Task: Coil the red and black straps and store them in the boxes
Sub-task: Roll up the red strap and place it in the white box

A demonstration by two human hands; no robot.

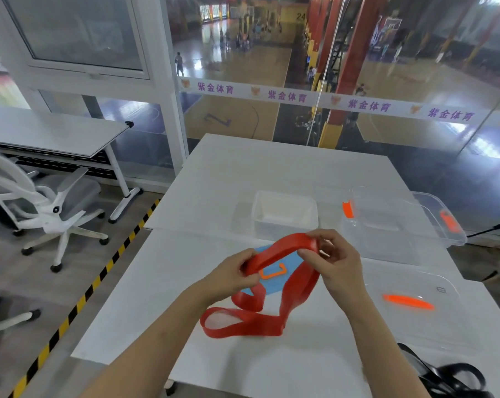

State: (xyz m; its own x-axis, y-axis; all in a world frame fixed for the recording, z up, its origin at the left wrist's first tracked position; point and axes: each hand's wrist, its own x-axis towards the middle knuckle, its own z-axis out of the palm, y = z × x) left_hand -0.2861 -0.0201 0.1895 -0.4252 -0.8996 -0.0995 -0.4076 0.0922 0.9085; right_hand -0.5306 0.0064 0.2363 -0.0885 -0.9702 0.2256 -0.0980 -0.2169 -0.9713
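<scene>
A red strap [283, 251] is held above the white table [145, 297]. My left hand [231, 272] pinches it at the left, and my right hand [335, 259] grips its upper bend at the right. The rest of it droops to the table in loose loops. A black strap [450, 374] lies in a heap at the table's near right corner. A small white box [284, 211] stands open behind my hands. A larger clear box [401, 222] with orange latches stands to its right.
A blue lid [271, 255] with an orange clip lies under the red strap. A clear lid [415, 305] with an orange handle rests at the right. Office chairs [47, 208] and a second desk [50, 133] stand at the left, beyond a yellow-black floor stripe. A glass wall rises behind the table.
</scene>
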